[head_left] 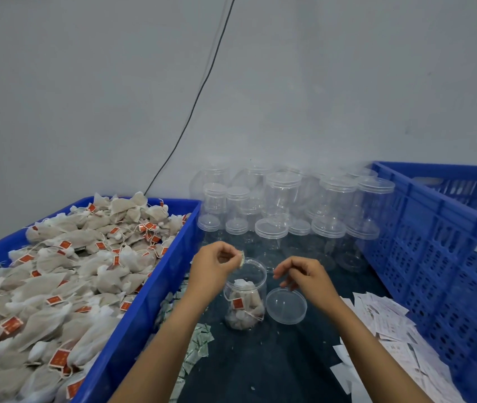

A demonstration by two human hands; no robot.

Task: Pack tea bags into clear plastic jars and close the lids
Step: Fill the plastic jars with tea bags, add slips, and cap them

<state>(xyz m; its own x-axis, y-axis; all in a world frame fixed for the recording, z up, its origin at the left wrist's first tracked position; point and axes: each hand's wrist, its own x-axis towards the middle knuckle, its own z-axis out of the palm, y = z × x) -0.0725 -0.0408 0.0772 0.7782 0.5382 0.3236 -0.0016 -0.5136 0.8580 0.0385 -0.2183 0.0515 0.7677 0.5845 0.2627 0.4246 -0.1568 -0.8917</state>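
Two bare hands over a dark work surface, head view. Left hand at about 11 o'clock of the open jar, fingers curled, thumb and fingertips pinching a small pale packet just above the jar's rim. Right hand at about 2 o'clock of the jar, fingers loosely curled, thumb and forefinger close together; cannot tell whether anything is held between them.

Open jar stands upright on the surface, clear plastic, roughly half filled with tea bags; one red tag shows through its wall. Its clear lid lies flat on the surface at 3 o'clock, just beside the jar, below the right hand.

At 9 o'clock of the jar: blue crate heaped with loose tea bags, beige pouches with red tags on strings. At 12 o'clock: stack of empty lidded jars, two tiers, against the grey wall. At 3 o'clock, further out: second blue crate, perforated wall. Between it and the lid, a pile of white paper slips. At 7 o'clock of the jar, small green-printed sachets scattered along the left crate's wall. A black cable runs down the wall behind the left crate.
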